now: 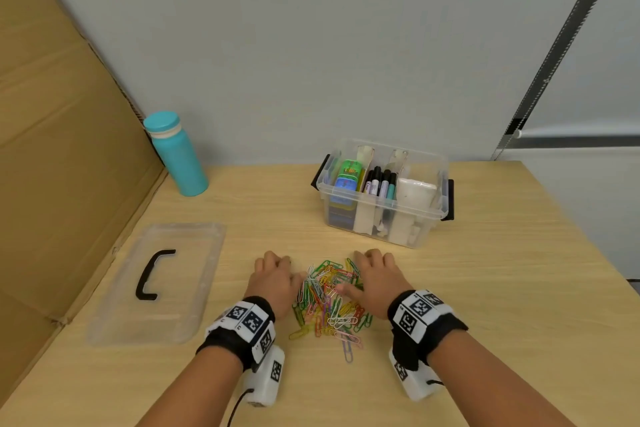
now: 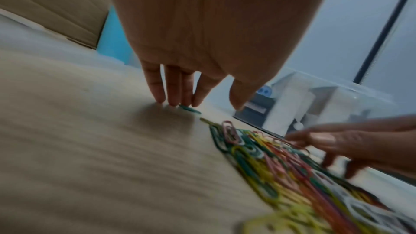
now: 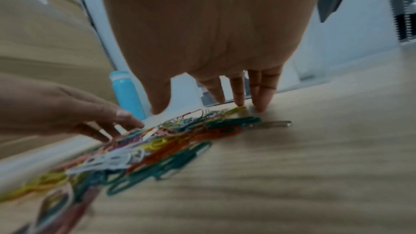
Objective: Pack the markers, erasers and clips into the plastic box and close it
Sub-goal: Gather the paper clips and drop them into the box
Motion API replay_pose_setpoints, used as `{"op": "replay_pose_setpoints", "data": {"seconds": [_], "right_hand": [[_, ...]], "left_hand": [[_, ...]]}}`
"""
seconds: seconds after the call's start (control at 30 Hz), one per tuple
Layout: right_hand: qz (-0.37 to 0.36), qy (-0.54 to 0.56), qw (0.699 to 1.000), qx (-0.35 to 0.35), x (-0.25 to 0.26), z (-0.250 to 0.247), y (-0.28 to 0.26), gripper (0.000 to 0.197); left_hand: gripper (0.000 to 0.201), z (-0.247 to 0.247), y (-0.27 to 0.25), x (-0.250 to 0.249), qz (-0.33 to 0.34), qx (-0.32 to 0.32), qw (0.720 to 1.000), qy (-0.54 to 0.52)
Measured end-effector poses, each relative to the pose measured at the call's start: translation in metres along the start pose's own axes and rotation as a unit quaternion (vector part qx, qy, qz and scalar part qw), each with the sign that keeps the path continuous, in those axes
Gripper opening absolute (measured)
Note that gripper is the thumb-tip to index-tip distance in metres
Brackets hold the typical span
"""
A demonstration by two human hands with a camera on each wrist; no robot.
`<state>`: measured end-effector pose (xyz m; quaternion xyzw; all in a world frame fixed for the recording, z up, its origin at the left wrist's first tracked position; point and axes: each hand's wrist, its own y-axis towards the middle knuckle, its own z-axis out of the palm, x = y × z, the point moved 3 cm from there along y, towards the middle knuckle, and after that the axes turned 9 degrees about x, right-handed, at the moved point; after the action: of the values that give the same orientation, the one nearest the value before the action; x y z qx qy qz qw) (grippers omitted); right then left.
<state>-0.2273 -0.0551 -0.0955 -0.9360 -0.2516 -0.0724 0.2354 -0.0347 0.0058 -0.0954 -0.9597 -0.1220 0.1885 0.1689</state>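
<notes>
Both hands — left hand (image 1: 273,282), right hand (image 1: 375,279) — fingers spread, flanking clip pile (image 1: 329,298) edges.

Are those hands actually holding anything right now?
No, nothing is held. The left hand and right hand flank the heap of coloured paper clips, straight fingertips on the wooden table.

clips (image 2: 281,163) blurred; box (image 3: 225,93) behind hand (image 3: 202,33).

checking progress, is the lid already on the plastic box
No, the lid lies flat on the table, left of the open plastic box.
</notes>
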Motion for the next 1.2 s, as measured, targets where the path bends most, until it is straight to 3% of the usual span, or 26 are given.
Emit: {"op": "replay_pose_setpoints", "data": {"seconds": [0.13,0.23,0.47,0.7,0.93,1.1,1.2], "right_hand": [[-0.096,-0.033,0.994,0.026,0.005,0.005,0.003,0.082],[-0.122,-0.049,0.991,0.023,0.003,0.009,-0.004,0.075],[-0.108,0.036,0.992,-0.052,0.008,0.01,-0.009,0.025],[-0.073,0.081,0.991,-0.079,0.002,0.003,-0.004,0.02],[-0.062,0.249,0.961,-0.105,-0.015,-0.021,-0.019,0.018],[-0.078,0.346,0.925,-0.135,-0.018,-0.074,-0.044,0.012],[-0.093,0.378,0.905,-0.171,-0.023,-0.119,-0.058,0.01]], "left_hand": [[0.072,0.015,-0.007,-0.013,0.054,0.034,0.998,-0.009],[0.083,0.024,-0.013,-0.011,0.07,0.042,0.997,-0.004],[0.048,0.02,-0.014,-0.009,0.077,-0.021,0.994,-0.074],[0.026,0.01,-0.01,-0.012,0.056,-0.026,0.994,-0.091],[0.007,-0.002,-0.011,-0.014,0.055,-0.024,0.977,-0.205],[0.024,-0.024,-0.016,-0.024,0.088,-0.067,0.96,-0.257],[0.019,-0.031,-0.018,-0.031,0.104,-0.074,0.956,-0.264]]}}
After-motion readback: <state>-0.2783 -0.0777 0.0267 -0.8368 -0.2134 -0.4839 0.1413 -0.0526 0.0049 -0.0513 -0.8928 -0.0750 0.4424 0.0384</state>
